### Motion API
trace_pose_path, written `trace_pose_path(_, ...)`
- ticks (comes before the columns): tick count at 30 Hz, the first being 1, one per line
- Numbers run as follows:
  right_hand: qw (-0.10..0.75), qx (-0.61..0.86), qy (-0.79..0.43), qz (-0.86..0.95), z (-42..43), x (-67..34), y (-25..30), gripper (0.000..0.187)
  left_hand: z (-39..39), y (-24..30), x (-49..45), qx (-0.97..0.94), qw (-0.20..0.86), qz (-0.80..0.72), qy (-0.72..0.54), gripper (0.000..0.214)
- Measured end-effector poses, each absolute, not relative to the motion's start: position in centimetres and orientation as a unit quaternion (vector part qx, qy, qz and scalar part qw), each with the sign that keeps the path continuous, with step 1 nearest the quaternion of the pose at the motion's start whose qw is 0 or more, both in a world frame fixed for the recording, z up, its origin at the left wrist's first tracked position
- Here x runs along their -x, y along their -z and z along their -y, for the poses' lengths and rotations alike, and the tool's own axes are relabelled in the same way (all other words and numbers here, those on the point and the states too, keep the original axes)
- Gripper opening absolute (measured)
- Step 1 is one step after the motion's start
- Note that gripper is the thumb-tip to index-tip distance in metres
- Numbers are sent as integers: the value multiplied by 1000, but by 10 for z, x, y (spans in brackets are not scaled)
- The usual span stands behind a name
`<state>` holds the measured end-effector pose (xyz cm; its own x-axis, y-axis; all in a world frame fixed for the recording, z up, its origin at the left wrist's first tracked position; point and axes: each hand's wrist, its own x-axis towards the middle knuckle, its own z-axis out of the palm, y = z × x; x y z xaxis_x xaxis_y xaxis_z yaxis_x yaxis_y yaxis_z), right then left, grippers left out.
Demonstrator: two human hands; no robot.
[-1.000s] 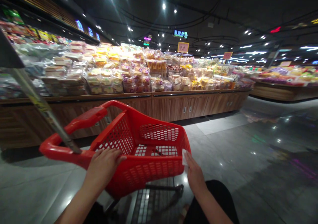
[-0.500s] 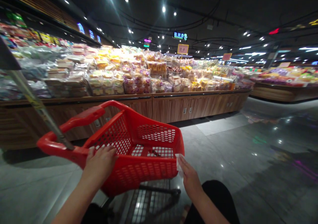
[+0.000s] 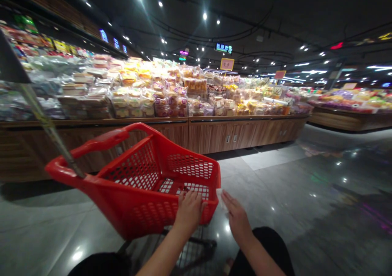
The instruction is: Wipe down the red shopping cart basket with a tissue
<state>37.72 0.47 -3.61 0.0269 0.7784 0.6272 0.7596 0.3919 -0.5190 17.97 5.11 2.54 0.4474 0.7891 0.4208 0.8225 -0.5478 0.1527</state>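
A red plastic shopping basket (image 3: 147, 186) with mesh walls sits on a wheeled cart frame in front of me. My left hand (image 3: 189, 211) grips the basket's near rim close to its right corner, fingers curled over the edge. My right hand (image 3: 235, 217) is just right of that corner, holding a small white cloth or tissue (image 3: 219, 196) against the basket's outer wall. A metal handle pole (image 3: 45, 123) rises from the basket's left end.
A long wooden display counter (image 3: 214, 133) piled with packaged bakery goods runs across behind the basket. Another stocked counter (image 3: 346, 119) stands at the far right. Glossy grey floor tiles (image 3: 306, 194) spread to the right. Price signs (image 3: 227, 63) hang above.
My left hand slid along the near rim from the basket's left side to its right corner. The right hand with the cloth shifted slightly left along with the basket.
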Motion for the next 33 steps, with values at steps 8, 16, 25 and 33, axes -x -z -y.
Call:
trace_pose_path(8,454,547,-18,703,-22,-354,47,69,-52,-22,-170,854,32,466,229,14)
trace_pose_path(16,449,542,-41,710,-17,-353,48,70,-50,-15,-164,854,26,459,243,12)
trace_pose_path(25,446,536,-74,713,-1,-344,55,72,-40,-17,-150,861,21,444,246,7)
trace_pose_path(33,472,563,-73,674,-37,-353,45,68,-36,-20,-137,871,3,419,257,9)
